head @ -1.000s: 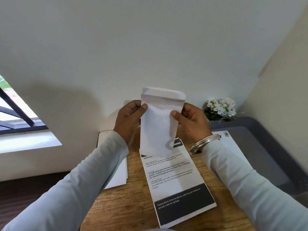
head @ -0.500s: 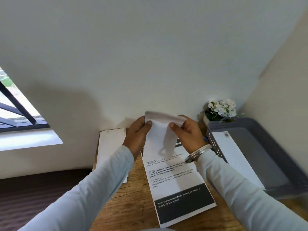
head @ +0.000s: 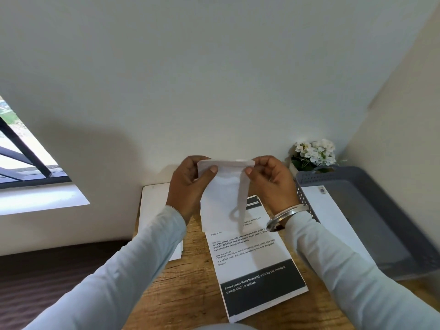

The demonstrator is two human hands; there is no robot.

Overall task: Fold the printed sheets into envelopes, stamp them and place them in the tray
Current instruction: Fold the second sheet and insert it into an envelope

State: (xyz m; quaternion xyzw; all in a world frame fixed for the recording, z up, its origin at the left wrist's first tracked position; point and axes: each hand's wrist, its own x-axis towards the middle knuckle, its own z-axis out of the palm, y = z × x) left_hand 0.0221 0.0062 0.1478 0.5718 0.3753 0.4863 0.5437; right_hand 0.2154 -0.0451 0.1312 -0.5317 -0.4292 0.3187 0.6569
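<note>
A white envelope (head: 222, 198) is held upright above the wooden table (head: 190, 282), its flap bent over at the top. My left hand (head: 190, 184) pinches its upper left corner and my right hand (head: 271, 182) pinches its upper right corner. A folded printed sheet (head: 252, 265) with black bands lies flat on the table below the envelope. The grey tray (head: 371, 186) stands at the right and holds a stamped white envelope (head: 333, 215).
A stack of white envelopes (head: 154, 210) lies at the table's left edge, partly under my left sleeve. A pot of white flowers (head: 312, 153) stands behind the tray against the wall. A window (head: 21, 158) is at the far left.
Both hands have lowered the envelope toward the table and bent its top flap over. The view has tilted, so more of the tray shows.
</note>
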